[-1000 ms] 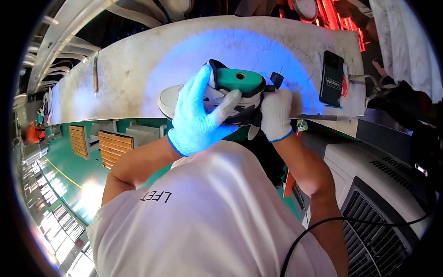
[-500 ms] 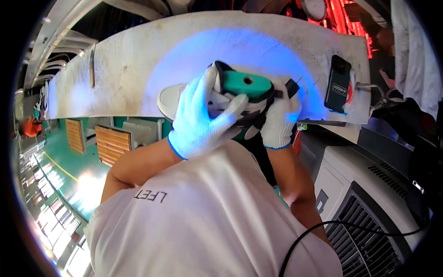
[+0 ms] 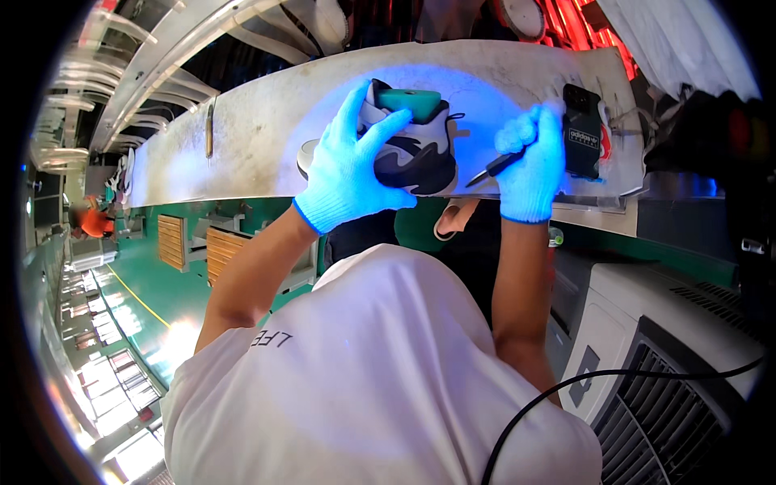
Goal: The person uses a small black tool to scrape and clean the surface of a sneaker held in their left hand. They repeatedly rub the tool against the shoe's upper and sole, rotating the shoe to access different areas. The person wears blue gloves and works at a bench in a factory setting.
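A grey, white and black sneaker (image 3: 414, 162) rests at the front of the workbench, with a green shoe last (image 3: 408, 103) filling its opening. My gloved left hand (image 3: 349, 162) grips it from the left, fingers over its upper side and thumb low near the bench edge. The sneaker's toe end shows pale beyond that hand. To the right, apart from the sneaker, my gloved right hand (image 3: 532, 162) is closed around a slim pointed tool with a dark handle (image 3: 495, 167). Its tip points down and left toward the sneaker; its exact kind is unclear.
Blue light falls on the pale, stained workbench (image 3: 267, 121). A dark phone (image 3: 582, 133) lies right of my right hand, and a thin stick-like tool (image 3: 209, 129) lies far left. A boxy machine (image 3: 622, 323) with a grille stands at lower right; a black cable (image 3: 598, 374) crosses my side.
The sneaker has gone from tilted between both hands to resting on the bench under my left hand. My right hand has moved away to the right, its pointed tool now in plain sight.
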Tool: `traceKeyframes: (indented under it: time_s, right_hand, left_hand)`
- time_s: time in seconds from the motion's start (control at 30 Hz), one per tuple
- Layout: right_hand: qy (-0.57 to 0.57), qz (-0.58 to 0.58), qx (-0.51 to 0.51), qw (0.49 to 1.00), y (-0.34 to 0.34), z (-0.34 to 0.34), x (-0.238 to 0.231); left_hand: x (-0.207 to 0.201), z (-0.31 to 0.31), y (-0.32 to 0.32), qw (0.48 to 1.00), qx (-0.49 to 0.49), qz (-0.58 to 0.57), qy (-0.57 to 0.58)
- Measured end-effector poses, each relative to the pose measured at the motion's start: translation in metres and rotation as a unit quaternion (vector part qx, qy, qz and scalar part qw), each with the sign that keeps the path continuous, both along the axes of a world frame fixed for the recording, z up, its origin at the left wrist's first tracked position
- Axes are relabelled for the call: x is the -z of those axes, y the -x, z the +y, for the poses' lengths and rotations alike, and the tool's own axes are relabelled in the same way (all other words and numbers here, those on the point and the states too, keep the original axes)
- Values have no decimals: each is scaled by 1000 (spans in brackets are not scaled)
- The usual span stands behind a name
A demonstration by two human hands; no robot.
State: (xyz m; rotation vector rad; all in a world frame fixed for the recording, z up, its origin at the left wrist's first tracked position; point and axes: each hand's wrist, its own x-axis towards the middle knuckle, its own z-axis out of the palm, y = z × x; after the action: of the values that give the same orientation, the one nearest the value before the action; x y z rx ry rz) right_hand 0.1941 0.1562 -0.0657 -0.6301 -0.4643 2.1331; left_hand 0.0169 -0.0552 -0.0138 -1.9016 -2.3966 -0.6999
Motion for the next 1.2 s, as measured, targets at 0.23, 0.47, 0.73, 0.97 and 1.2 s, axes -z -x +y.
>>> traceKeyframes:
  time_s: [0.23,0.47,0.73,0.97,1.2]
  right_hand:
    - [41,141,-55,988,24,-8,9]
    - [14,149,-67,986,32,-13,26]
    - [-4,-124,-11,992,65,-14,14]
    - [-336,-484,-182,787,62,68,19]
    - [-532,-651,42,540,30,75,41]
  left_hand:
    - [0,-1,0,999,15,28,-11]
    - [3,-1,-3,999,5,33,-3]
    - [4,-2,-12,999,-2,32,-13]
    - [-9,-9,-13,999,7,33,26]
    - [-4,-9,-18,998,-15,64,4]
